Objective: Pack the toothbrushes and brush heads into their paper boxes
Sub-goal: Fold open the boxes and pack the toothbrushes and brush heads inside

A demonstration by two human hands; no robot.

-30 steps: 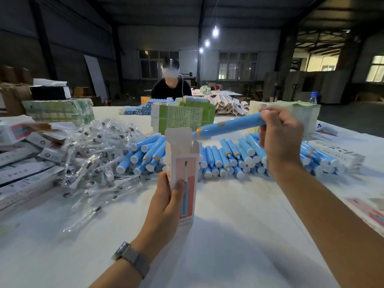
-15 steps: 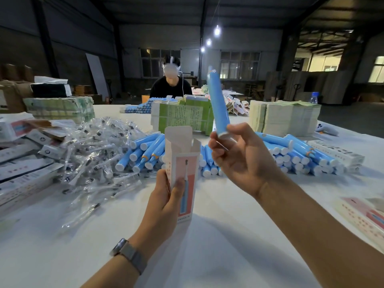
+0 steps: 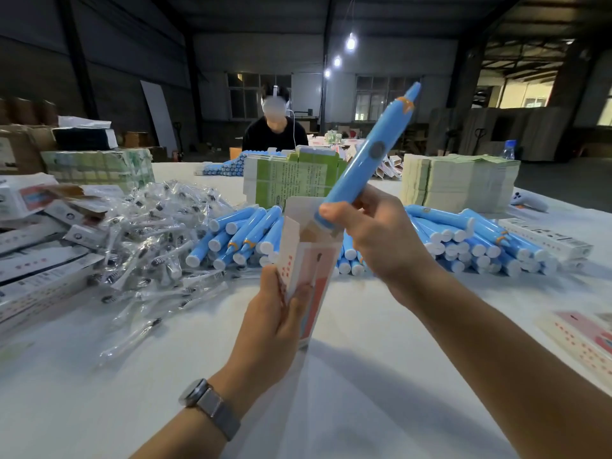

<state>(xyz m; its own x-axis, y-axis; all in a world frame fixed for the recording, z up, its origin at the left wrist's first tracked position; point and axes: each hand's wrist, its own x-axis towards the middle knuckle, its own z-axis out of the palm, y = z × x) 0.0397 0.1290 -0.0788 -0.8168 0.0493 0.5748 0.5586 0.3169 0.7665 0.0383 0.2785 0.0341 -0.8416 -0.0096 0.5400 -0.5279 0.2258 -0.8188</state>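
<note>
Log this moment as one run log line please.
left hand: holds open paper box | right hand: grips blue toothbrush | base at box mouth

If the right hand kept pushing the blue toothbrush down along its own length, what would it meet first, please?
Most likely the open top of the paper box that the left hand holds upright. The right hand grips the toothbrush tilted, with its lower end right at the box mouth, though depth is hard to judge.

I see left grip [image 3: 276, 313] holding the open paper box [image 3: 306, 260] upright. Right grip [image 3: 381, 240] pinches a blue toothbrush [image 3: 367, 157], base at the box mouth, tilted up-right. Toothbrush pile [image 3: 238, 236] and bagged brush heads [image 3: 149, 233] on the worktop [image 3: 331, 376].
</note>
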